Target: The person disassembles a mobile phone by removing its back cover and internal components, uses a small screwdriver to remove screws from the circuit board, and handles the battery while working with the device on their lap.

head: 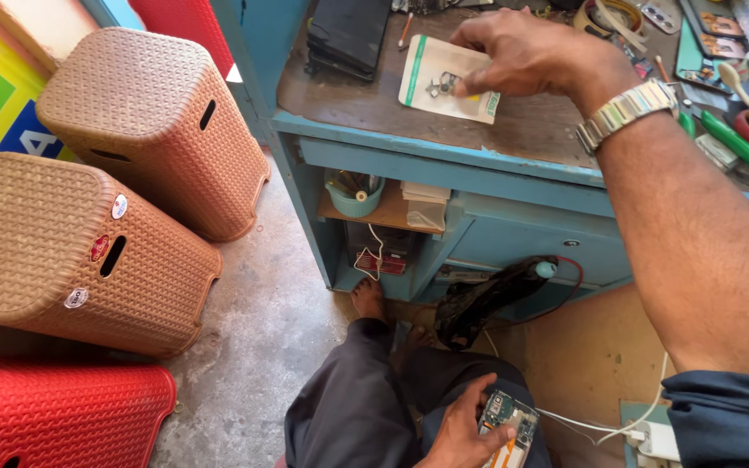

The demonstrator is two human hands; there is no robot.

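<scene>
My right hand (522,54) reaches over the worn wooden top of a blue workbench (374,108) and pinches a small white packet (438,80) with green edges that holds tiny metal parts. A metal watch sits on that wrist. Down in my lap, my left hand (464,431) grips an opened phone (508,425) with its circuit board showing, a white cable running off to the right. My dark trousers and a bare foot show below the bench.
Brown woven plastic stools (145,121) and a red one (54,412) lie stacked at left on the concrete floor. The bench carries a black device (348,35), tape rolls, green-handled tools (734,143). A shelf underneath holds a teal cup (353,195).
</scene>
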